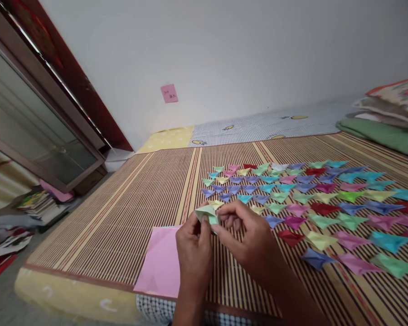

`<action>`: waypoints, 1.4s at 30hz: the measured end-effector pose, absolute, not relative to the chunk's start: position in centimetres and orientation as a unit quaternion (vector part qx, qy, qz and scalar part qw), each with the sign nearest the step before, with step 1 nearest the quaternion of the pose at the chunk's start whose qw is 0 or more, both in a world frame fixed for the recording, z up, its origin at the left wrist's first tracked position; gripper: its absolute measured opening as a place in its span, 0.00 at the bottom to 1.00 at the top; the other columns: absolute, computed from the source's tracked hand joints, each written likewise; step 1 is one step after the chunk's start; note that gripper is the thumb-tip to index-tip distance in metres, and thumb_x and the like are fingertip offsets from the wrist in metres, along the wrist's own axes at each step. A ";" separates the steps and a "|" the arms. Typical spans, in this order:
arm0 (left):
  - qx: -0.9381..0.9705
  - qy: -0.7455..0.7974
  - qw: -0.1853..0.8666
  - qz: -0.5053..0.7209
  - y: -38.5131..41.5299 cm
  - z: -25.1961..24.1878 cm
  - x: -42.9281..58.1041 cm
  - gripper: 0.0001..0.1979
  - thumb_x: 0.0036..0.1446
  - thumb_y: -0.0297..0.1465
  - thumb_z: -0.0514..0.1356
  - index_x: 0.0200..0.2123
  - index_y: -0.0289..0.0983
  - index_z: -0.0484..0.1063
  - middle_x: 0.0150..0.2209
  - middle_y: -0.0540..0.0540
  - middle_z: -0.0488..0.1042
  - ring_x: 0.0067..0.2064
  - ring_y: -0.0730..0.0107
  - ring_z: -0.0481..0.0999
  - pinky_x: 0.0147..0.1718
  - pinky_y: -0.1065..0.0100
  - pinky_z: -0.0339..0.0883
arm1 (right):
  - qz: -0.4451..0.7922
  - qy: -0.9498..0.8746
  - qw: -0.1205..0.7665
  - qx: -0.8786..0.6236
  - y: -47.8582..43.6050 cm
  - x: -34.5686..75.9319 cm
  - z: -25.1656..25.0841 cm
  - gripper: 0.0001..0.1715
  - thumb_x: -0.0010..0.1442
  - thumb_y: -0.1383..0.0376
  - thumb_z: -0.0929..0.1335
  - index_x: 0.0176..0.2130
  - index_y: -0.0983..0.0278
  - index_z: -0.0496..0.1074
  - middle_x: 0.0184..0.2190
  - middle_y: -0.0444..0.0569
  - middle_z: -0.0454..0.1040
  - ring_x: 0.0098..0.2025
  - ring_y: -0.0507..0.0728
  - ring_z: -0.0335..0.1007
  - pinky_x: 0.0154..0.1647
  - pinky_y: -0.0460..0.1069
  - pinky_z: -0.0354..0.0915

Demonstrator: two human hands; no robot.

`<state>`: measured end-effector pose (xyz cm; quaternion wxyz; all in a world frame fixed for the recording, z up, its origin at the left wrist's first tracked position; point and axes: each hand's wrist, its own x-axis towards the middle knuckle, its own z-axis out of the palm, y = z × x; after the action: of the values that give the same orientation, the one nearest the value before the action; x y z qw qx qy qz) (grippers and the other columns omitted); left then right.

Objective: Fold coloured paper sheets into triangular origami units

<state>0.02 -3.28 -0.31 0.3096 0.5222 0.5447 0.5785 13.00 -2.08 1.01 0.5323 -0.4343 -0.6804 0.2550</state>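
The work in hand seems to be a folding step: a person shapes a small piece of pale green paper (206, 212) between the two hands, a little below the centre of the frame. The left hand (194, 242) holds this paper from the left and from below, its thumb pressed on the near face and its other fingers mostly hidden behind. The right hand (249, 233) is at the right edge of the paper; its thumb and forefinger stand narrow there, the other fingers are curled, and one cannot tell if they really pinch the paper or only touch it. In judgement, the next move calls for a steady left hold and a light, exact press of the right fingers, because such thin paper can easily crease in a wrong place. The green paper looks partly folded, with a flat upper flap which leans to the left and a lighter inner part below; its finer creases are too small to read. It is held above a striped mat (136, 194). On this mat, pink paper (159, 260) lies just left of the left hand, and many folded paper pieces (321, 241) of various colours stand in rows at the right of the frame.
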 end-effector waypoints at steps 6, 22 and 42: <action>0.535 0.544 0.297 0.574 -3.3 -0.2 0.3 0.12 0.66 0.30 0.60 0.47 0.40 0.83 0.49 0.42 0.84 0.49 0.58 0.82 0.51 0.62 0.74 | 0.196 -0.675 0.559 -0.440 -1.9 12.1 0.0 0.06 0.62 0.71 0.67 0.40 0.63 0.71 0.31 0.46 0.75 0.33 0.56 0.71 0.35 0.51 0.67; 0.547 0.474 0.335 0.603 -3.5 0.2 0.4 0.16 0.62 0.24 0.59 0.45 0.44 0.85 0.45 0.48 0.83 0.47 0.64 0.82 0.48 0.66 0.73 | 0.237 -0.606 0.610 -0.452 -1.4 12.7 0.0 0.08 0.60 0.72 0.65 0.35 0.62 0.72 0.28 0.43 0.75 0.30 0.54 0.71 0.32 0.48 0.65; 0.458 0.493 0.426 0.605 -3.2 0.3 0.5 0.19 0.54 0.30 0.70 0.49 0.37 0.74 0.37 0.47 0.80 0.37 0.68 0.78 0.39 0.68 0.72 | 0.440 -0.549 0.594 -0.391 -1.0 13.1 -0.4 0.07 0.63 0.62 0.70 0.34 0.62 0.76 0.28 0.44 0.76 0.31 0.54 0.71 0.32 0.48 0.67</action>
<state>0.54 -3.17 0.35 0.4257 0.4580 0.4927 0.6052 13.10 -0.98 -0.38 0.5936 -0.3907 -0.5490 0.4400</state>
